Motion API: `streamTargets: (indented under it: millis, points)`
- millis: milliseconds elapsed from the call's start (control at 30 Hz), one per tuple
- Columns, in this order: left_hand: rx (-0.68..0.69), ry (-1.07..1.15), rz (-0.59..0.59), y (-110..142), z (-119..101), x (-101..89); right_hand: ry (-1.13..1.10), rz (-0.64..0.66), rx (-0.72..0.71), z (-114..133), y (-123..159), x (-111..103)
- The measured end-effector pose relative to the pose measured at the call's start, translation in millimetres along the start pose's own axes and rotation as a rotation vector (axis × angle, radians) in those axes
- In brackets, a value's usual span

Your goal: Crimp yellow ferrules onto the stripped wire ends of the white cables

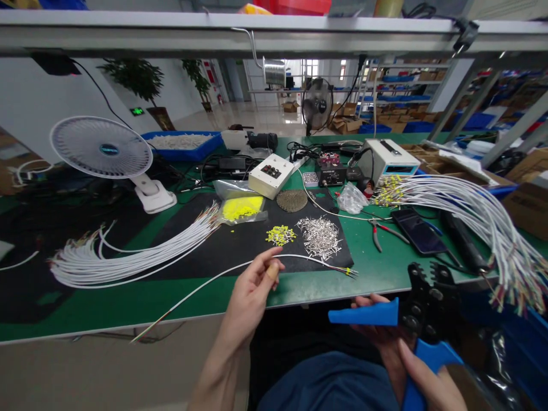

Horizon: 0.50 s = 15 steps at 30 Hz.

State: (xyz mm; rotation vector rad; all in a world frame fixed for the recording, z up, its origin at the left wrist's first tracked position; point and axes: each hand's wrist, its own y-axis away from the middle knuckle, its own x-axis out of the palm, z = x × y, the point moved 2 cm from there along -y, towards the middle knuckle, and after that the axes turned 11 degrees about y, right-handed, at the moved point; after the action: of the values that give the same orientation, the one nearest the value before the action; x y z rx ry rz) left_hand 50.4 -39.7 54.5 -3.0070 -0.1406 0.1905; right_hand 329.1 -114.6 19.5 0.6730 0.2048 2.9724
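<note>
My left hand (pixel 256 288) is closed around the middle of a white multi-core cable (pixel 209 281), with thumb and fingers brought together. The cable's right end fans into thin wires with yellow ferrules (pixel 349 272); its left end, with bare coloured cores, hangs past the table's front edge. My right hand (pixel 411 359) grips a crimping tool (pixel 422 319) with blue handles, held spread in front of the table edge, its black jaws apart. Beyond my left hand lie a small pile of yellow ferrules (pixel 280 235) and a larger heap of silvery metal pins (pixel 320 237).
A bundle of white cables (pixel 141 260) lies left, and another bundle (pixel 466 205) droops over the right edge. Red-handled pliers (pixel 377 235), a phone (pixel 418 231), a bag of yellow pieces (pixel 242 209), a white switch box (pixel 274 176) and a fan (pixel 103 148) stand about.
</note>
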Motion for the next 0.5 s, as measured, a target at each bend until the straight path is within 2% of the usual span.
streamTargets:
  millis: [100, 167, 333, 500]
  points:
    - [-0.156, 0.482, 0.061, 29.9, -17.8, 26.3, 0.002, -0.04, 0.064, 8.2, 17.1, 15.0]
    - [-0.218, 0.643, 0.087, 44.4, -25.9, 41.7, 0.037, -0.009, 0.119, 10.3, 20.7, 22.1]
    - [-0.245, 0.733, 0.154, 61.7, -33.2, 65.2, 0.125, 0.2, 0.147, 7.4, 19.1, 25.5]
    - [-0.245, 0.715, 0.128, 71.0, -34.1, 71.5, 0.116, 0.205, 0.142, 6.6, 19.8, 25.3]
